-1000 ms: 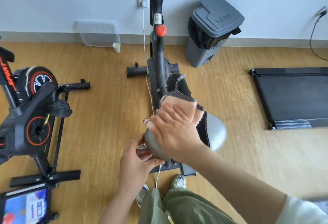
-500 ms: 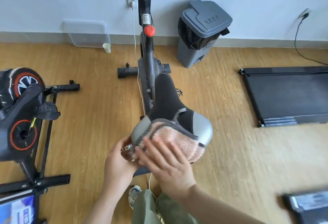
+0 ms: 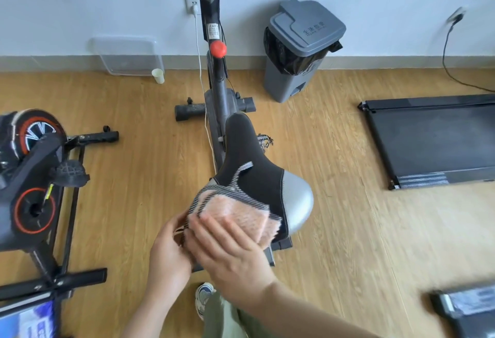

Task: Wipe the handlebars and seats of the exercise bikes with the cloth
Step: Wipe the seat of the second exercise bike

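- At the bottom edge, the person's olive-green trouser leg (image 3: 227, 319) and one sneaker (image 3: 203, 296) show above the wooden floor (image 3: 334, 244).
- The right hand (image 3: 230, 254) lies flat, palm down, on the near end of the cloth (image 3: 235, 213); its fingers (image 3: 214, 226) are stretched out and press the cloth onto the seat rather than closing round it.
- The left hand (image 3: 168, 250) sits just beside the right, at the seat's rear left edge; its fingers curl in against the cloth's edge and the seat rim, but whether they pinch the cloth or the seat cannot be told.
- The cloth, pink and fluffy with a grey striped border, covers the rear left part of the seat (image 3: 257, 168); one striped corner is folded up toward the seat's middle.
- The seat is black with grey side pads, its narrow nose pointing away toward the wall.
- It belongs to the grey exercise bike (image 3: 219, 91), which has a red knob (image 3: 218, 48) on its post.
- A second, black and red bike (image 3: 34, 176) stands to the left.
- A black treadmill (image 3: 434, 139) lies flat on the right.
- Against the wall stand a grey lidded bin (image 3: 300, 50), a clear plastic lid (image 3: 126, 56) and a small paper cup (image 3: 158, 76).
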